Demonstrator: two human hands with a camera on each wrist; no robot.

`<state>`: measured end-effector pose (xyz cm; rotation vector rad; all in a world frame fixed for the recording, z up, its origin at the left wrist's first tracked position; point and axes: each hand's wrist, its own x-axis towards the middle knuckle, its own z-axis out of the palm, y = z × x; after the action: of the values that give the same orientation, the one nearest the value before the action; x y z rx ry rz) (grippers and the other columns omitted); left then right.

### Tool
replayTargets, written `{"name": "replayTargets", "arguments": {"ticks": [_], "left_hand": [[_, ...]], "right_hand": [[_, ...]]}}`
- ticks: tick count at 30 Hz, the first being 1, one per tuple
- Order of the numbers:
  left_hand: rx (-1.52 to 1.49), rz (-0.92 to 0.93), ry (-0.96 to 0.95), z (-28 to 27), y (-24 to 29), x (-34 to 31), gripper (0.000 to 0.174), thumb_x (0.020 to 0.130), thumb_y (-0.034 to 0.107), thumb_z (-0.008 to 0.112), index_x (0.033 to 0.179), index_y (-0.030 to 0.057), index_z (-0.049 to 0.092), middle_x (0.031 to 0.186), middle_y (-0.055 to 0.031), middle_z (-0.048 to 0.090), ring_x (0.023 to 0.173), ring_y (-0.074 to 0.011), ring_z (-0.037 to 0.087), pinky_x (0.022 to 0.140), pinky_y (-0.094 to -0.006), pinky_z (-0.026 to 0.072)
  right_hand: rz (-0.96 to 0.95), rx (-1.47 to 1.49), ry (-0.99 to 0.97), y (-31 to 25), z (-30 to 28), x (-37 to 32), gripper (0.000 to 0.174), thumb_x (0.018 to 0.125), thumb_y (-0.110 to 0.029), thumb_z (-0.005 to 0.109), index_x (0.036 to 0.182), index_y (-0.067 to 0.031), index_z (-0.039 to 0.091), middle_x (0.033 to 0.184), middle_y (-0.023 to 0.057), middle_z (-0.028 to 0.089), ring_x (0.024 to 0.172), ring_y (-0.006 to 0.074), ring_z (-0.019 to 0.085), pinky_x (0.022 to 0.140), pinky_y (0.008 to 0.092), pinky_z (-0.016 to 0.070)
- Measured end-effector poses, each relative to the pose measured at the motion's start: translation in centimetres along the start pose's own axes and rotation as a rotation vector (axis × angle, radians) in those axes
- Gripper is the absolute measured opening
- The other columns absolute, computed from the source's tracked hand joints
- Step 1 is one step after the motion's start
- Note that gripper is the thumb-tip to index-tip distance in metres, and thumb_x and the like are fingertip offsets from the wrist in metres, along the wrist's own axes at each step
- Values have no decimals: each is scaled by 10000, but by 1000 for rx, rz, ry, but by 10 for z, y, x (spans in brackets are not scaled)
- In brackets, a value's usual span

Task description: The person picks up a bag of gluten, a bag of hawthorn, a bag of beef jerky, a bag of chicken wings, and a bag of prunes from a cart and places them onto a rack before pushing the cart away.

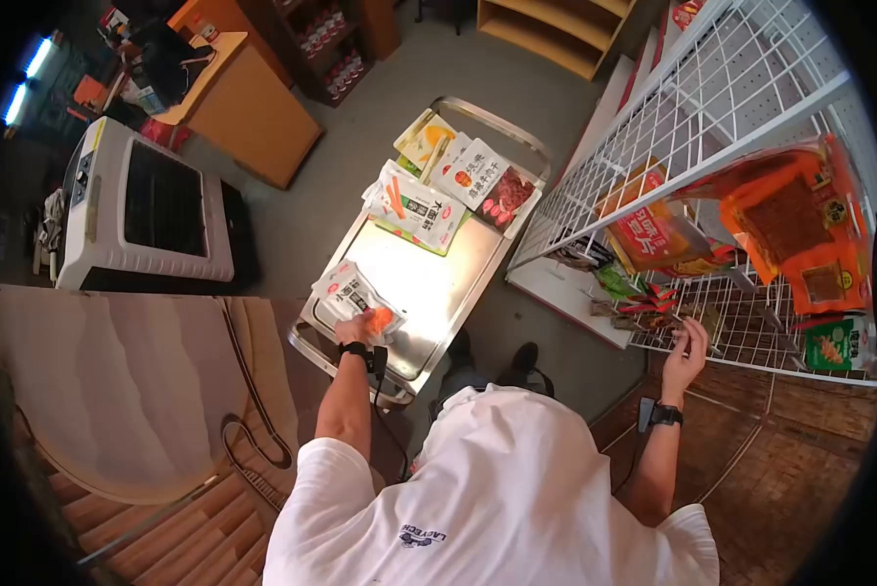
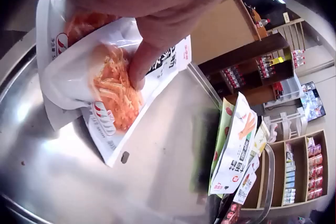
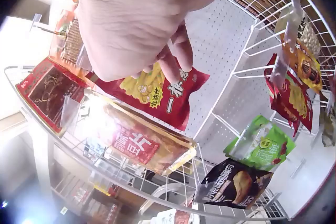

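My left hand (image 1: 353,328) is over the near end of a metal cart (image 1: 399,354), at a white snack bag (image 1: 348,290) with a clear window. In the left wrist view, the thumb lies across the front of that bag (image 2: 118,95), which has orange shreds inside; the other fingers are hidden behind it. A second similar bag (image 2: 50,50) lies underneath. On the right, my right hand (image 1: 685,354) is at the lower edge of a white wire rack (image 1: 595,210), fingers loosely bent. Its fingertips overlap a red snack bag (image 3: 181,100) in the right wrist view.
Several bags, including a white one with carrot-like sticks (image 1: 414,207) and a meat-snack bag (image 1: 482,181), lie at the cart's far end. Orange packs (image 1: 795,230) and a green pack (image 1: 829,347) hang on the rack. An air cooler (image 1: 155,210) stands at left.
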<state>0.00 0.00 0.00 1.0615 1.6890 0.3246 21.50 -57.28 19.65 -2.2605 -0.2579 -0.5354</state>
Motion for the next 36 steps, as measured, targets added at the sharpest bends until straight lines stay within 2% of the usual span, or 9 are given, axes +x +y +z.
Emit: {"name": "replayTargets", "arguments": {"ticks": [7, 9, 13, 16, 19, 23, 26, 31, 36], "left_hand": [[19, 57, -373, 13, 18, -37, 278, 687, -98, 749, 947, -89, 651, 927, -160, 691, 719, -263, 686, 633, -394, 597], [-90, 97, -662, 17, 18, -49, 323, 699, -7, 796, 989, -64, 663, 916, -122, 695, 750, -249, 688, 608, -365, 585], [336, 272, -807, 30, 65, -129, 428, 661, 78, 851, 1052, 27, 683, 967, -51, 706, 792, -138, 662, 561, -288, 534], [281, 470, -1070, 54, 74, -177, 471, 637, 107, 856, 1072, 42, 685, 973, -33, 706, 828, -114, 646, 656, -259, 523], [363, 480, -1257, 64, 108, -260, 494, 640, 48, 867, 1096, 28, 678, 1009, -47, 718, 913, -128, 663, 843, -293, 529], [547, 662, -1295, 69, 134, -341, 495, 627, 41, 876, 1079, 5, 677, 969, -60, 730, 885, -134, 673, 812, -292, 538], [436, 688, -1414, 76, 131, -373, 543, 654, 75, 881, 1129, -19, 635, 1028, -90, 712, 928, -143, 663, 833, -296, 532], [612, 309, -1738, 85, 130, -389, 620, 853, 199, 745, 1352, -6, 441, 1212, -92, 612, 1053, -175, 609, 862, -306, 518], [657, 287, -1889, 95, 119, -403, 560, 862, 177, 756, 1324, -3, 495, 1194, -61, 621, 1065, -122, 580, 902, -296, 489]], "right_hand": [[-68, 76, -49, 0, 6, 1, 180, 942, 66, 484, 1052, 29, 622, 1132, 118, 624, 763, 157, 643, 680, 291, 512], [-9, 147, -94, -3, 11, -4, 181, 931, 70, 486, 1036, 34, 629, 1116, 114, 629, 732, 153, 644, 667, 281, 515], [167, 309, -297, -27, 35, -14, 192, 921, 66, 493, 1002, 22, 661, 1017, 100, 650, 724, 149, 658, 652, 266, 539], [351, 593, -757, -67, 58, -12, 204, 937, -103, 624, 1119, -18, 659, 1020, 88, 702, 850, 156, 684, 805, 284, 543], [212, 693, -1016, -111, 69, -3, 654, 849, -204, 756, 1397, -27, 444, 1285, 125, 601, 1242, 217, 532, 1037, 385, 461], [294, 861, -861, -166, 61, 9, 675, 809, -174, 794, 1372, -9, 460, 1281, 101, 598, 1168, 180, 556, 1016, 360, 451], [490, 994, -635, -167, 51, 11, 479, 846, -106, 745, 1270, 5, 551, 1171, 82, 659, 1074, 147, 604, 935, 318, 487], [768, 1296, -406, -138, 12, 9, 372, 860, -21, 694, 1216, 3, 593, 1137, 97, 677, 1008, 172, 653, 902, 320, 516], [820, 1288, -256, -141, -7, 7, 364, 859, -42, 704, 1203, 12, 595, 1115, 99, 680, 967, 181, 668, 854, 321, 541]]}}
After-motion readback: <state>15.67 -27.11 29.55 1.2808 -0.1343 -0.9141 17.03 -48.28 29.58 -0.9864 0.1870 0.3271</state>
